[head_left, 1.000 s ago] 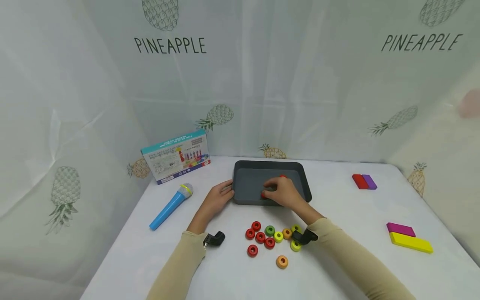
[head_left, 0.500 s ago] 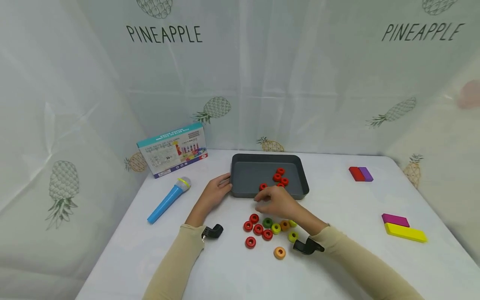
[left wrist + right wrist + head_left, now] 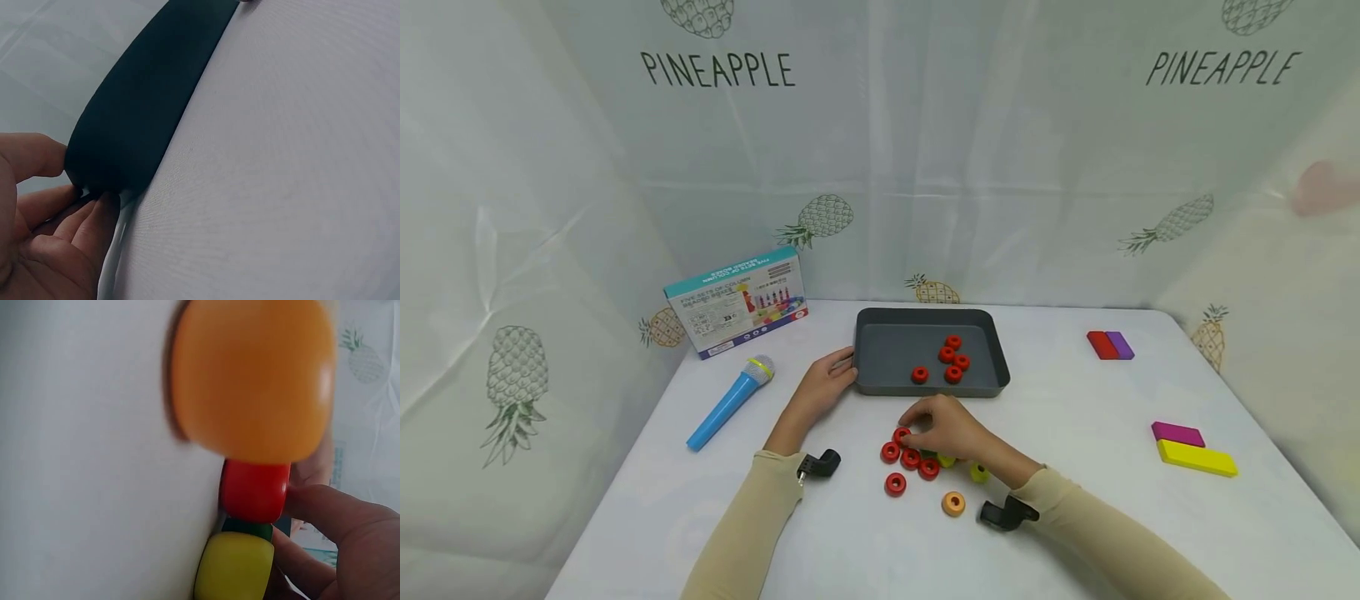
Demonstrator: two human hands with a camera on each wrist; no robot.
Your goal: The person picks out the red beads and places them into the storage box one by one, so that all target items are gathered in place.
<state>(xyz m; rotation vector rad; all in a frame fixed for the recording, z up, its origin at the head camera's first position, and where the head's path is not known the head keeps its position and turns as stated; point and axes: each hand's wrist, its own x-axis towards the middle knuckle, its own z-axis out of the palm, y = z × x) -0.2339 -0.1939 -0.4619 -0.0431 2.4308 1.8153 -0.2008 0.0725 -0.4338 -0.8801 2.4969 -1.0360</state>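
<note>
My left hand [image 3: 823, 389] holds the left end of a dark grey tray [image 3: 880, 354]; in the left wrist view its thumb and curled fingers touch the tray's end wall. Several red beads [image 3: 947, 354] lie inside the tray. In front of it, my right hand [image 3: 951, 429] reaches down over the loose beads, thumb and forefinger pinching a red bead [image 3: 902, 436] on the table. More red beads [image 3: 910, 458] lie close by. Green and yellow beads are partly covered by this hand. An orange bead [image 3: 953, 503] sits nearer, looming large in the right wrist view.
On the left lie a blue toy microphone [image 3: 730, 404] and a printed cardboard box [image 3: 737, 304], leaning at the back. To the right are red and purple blocks [image 3: 1103, 345], a magenta block [image 3: 1177, 434] and a yellow block [image 3: 1197, 458]. A pineapple-print curtain [image 3: 925, 167] hangs behind.
My right hand let go of a red bead in the tray, left the tray and came back toward me to the loose beads. The left hand stays at the tray's left end.
</note>
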